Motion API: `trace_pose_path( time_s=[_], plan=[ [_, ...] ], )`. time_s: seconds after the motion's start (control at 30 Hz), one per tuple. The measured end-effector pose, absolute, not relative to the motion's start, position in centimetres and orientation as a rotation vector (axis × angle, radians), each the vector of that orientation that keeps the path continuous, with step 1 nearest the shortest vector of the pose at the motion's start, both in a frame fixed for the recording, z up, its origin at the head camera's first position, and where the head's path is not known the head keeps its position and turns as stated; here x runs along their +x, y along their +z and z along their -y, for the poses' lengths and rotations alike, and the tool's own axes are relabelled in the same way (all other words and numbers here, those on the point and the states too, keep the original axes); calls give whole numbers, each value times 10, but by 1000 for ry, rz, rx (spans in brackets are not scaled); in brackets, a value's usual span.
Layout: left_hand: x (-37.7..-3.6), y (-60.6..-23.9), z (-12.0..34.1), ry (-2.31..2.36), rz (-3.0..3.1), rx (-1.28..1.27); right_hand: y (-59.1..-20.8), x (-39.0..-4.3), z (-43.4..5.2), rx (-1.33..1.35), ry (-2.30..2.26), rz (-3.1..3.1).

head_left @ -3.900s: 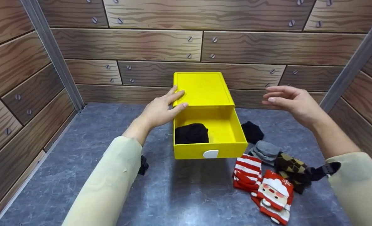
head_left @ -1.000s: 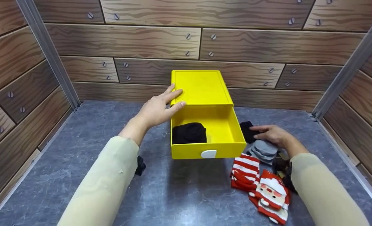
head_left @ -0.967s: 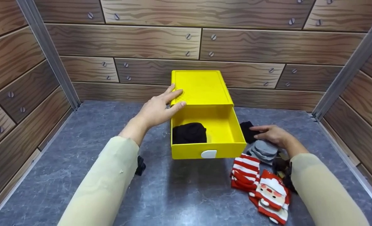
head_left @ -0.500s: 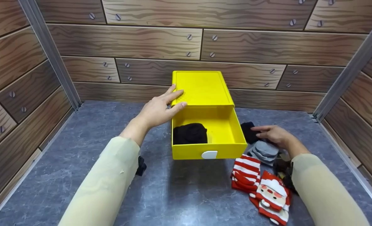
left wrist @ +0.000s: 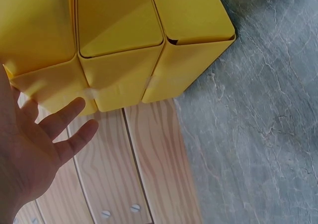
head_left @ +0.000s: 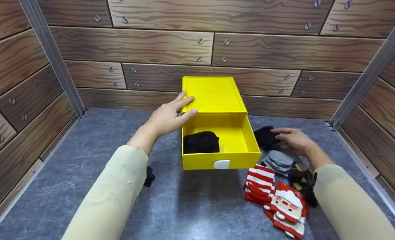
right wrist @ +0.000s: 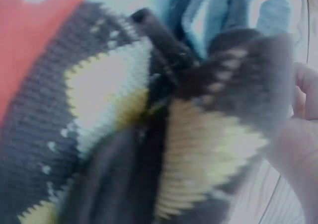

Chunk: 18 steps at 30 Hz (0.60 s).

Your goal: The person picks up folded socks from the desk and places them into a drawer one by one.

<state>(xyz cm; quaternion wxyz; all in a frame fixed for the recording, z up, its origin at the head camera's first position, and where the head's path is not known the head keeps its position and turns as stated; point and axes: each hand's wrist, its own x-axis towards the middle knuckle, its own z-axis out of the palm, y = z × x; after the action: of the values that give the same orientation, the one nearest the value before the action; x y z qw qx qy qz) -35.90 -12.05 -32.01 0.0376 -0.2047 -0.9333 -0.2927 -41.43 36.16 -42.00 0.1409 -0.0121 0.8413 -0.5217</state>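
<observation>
Gripping a soft black sock (head_left: 263,137), right hand (head_left: 292,140) beside glossy yellow box (head_left: 214,96).

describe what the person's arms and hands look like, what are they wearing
Both arms wear long, pale beige sleeves reaching the wrists. The left hand and right hand are bare, with no gloves or rings visible. A black strap with a small dark device hangs under each wrist.

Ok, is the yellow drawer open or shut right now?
Open. The drawer is pulled out of its yellow case toward the camera, showing a black sock bundle inside at its left.
</observation>
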Motion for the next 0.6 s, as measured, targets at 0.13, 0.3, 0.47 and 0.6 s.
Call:
trace_pose_path(
  time_s=[0.13, 0.3, 0.47, 0.6],
  plan=[
    [-359, -320, 120, -898, 2867, -619, -409, -414, -359, -12, -1647, -2428],
    [-358, -320, 119, -898, 2866, -618, -396, -413, -357, -59, -1849, -2371],
    [-358, -320, 119, -904, 2857, -618, -386, -409, -356, -151, -1960, -2324],
    [-358, -320, 118, -911, 2853, -615, -381, -405, -356, -187, -2003, -2323]
  ],
)
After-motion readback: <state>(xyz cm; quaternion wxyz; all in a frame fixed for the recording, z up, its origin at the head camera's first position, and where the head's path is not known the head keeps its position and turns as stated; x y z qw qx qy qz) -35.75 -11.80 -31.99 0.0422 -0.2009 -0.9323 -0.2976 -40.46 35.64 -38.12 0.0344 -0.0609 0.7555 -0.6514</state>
